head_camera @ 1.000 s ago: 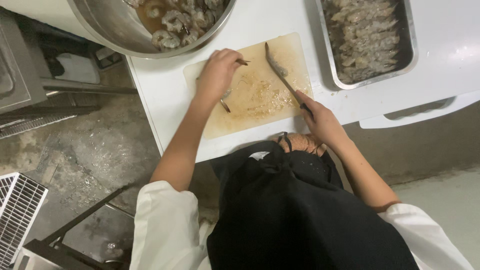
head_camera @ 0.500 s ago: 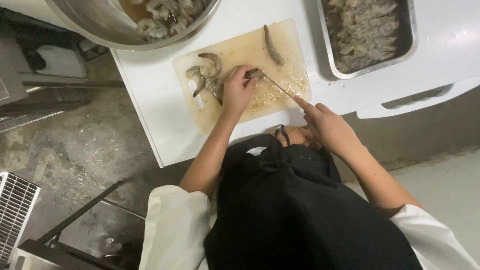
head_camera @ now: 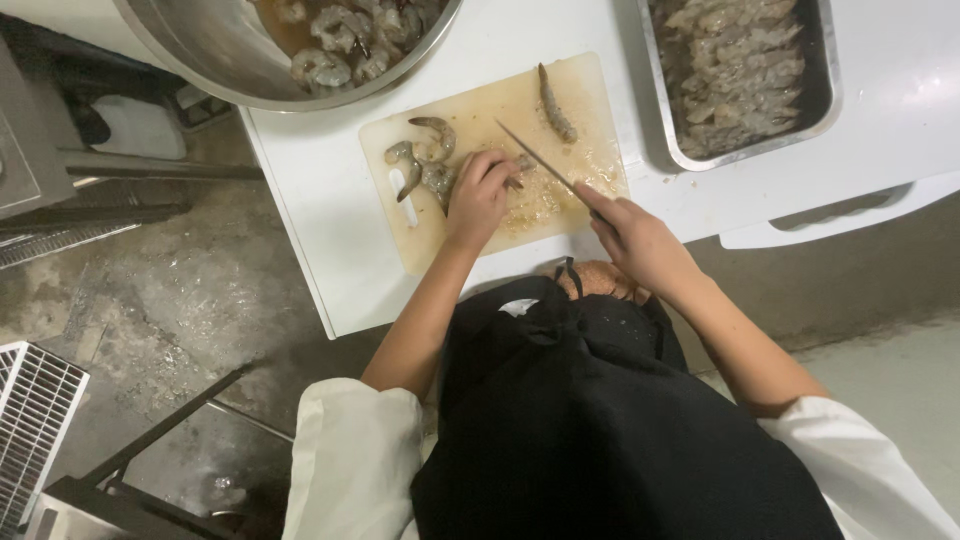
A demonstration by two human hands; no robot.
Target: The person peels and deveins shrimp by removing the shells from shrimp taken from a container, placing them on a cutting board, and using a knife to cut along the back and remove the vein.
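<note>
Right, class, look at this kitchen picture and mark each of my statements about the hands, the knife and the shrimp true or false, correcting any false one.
1. The right hand holds a knife over the cutting board. True.
2. The left hand rests inside the round metal bowl. False: it presses a shrimp on the board.
3. The rectangular metal tray is empty. False: it is filled with pale shrimp.
4. One shrimp lies alone at the board's far edge. True.
5. The board sits on a white table. True.
</note>
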